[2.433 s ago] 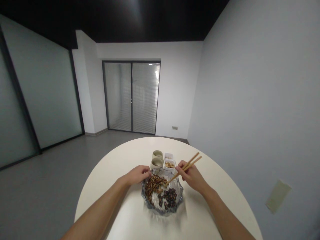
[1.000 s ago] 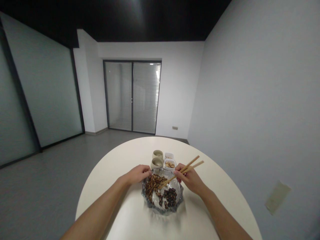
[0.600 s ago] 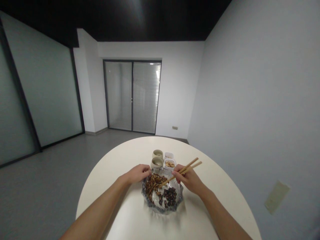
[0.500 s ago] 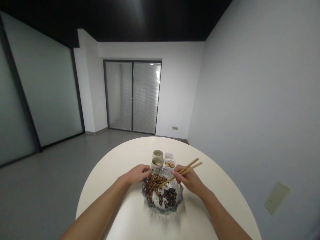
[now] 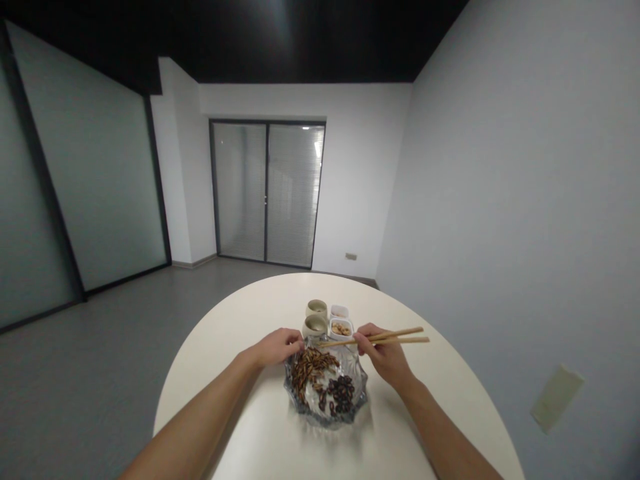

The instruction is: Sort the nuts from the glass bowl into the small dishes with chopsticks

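A clear glass bowl (image 5: 361,393) with a wavy rim stands before me. On its left side lies a heap of slender striped brown pieces (image 5: 307,373), and on its right a cluster of dark glossy pieces (image 5: 343,390). My left hand (image 5: 283,346) is closed on the bowl's far left rim. My right hand (image 5: 383,353) grips a pair of wooden chopsticks (image 5: 400,337), held nearly level. Their tips are over the bowl's far rim, close to the nearer greenish cup (image 5: 315,326). Whether anything is between the tips is too small to tell.
Just beyond the bowl are a second greenish cup (image 5: 317,308), a small white dish (image 5: 341,328) of pale tan pieces and another white dish (image 5: 340,311) behind it. All stand on a round cream table (image 5: 250,420). A wall rises on the right.
My right hand has moved slightly away from me and to the right. The chopstick tips have gone from inside the bowl to its far rim. My left hand stays on the rim.
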Tool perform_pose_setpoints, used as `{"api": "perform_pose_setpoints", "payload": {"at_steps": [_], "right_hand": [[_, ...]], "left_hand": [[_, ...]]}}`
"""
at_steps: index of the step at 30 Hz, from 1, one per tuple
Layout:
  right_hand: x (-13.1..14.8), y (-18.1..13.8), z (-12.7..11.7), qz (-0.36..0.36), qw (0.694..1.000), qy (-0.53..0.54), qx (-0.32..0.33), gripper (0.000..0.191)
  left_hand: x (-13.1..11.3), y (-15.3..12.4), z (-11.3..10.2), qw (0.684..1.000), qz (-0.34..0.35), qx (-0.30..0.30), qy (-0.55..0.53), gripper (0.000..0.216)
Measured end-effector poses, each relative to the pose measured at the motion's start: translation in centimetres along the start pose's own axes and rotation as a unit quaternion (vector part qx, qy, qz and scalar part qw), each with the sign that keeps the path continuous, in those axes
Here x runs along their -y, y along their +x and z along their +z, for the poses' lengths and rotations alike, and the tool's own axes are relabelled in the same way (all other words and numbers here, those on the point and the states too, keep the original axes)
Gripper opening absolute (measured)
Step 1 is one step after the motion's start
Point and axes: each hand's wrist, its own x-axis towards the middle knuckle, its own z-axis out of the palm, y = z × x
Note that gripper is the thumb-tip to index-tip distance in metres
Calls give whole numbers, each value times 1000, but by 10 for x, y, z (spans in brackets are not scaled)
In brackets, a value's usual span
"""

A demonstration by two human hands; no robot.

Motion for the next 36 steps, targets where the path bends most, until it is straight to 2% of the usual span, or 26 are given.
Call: {"api": "perform_pose_setpoints", "payload": {"at_steps": [5, 10, 18, 26, 31, 36], "right_hand": [[-6, 1, 8, -22, 997, -14, -67, 38], [-12, 2, 14, -17, 997, -18, -69, 35], [-18, 4, 20, 8, 999, -15, -32, 33], [-7, 2, 7, 17, 996, -4, -90, 44], [-11, -1, 3, 44, 998, 51, -10, 47], [-4, -1, 5, 54, 995, 61, 56, 45]], "left_hand": [[-1, -1, 0, 1000, -1, 0, 0, 33], [-4, -1, 0, 1000, -12, 4, -3, 34], [-6, 0, -2, 1000, -7, 3, -9, 35], [-2, -1, 1, 1000, -9, 3, -13, 33], [0, -2, 1, 1000, -6, 3, -9, 33], [-3, 0, 0, 1000, -5, 7, -10, 32]]}}
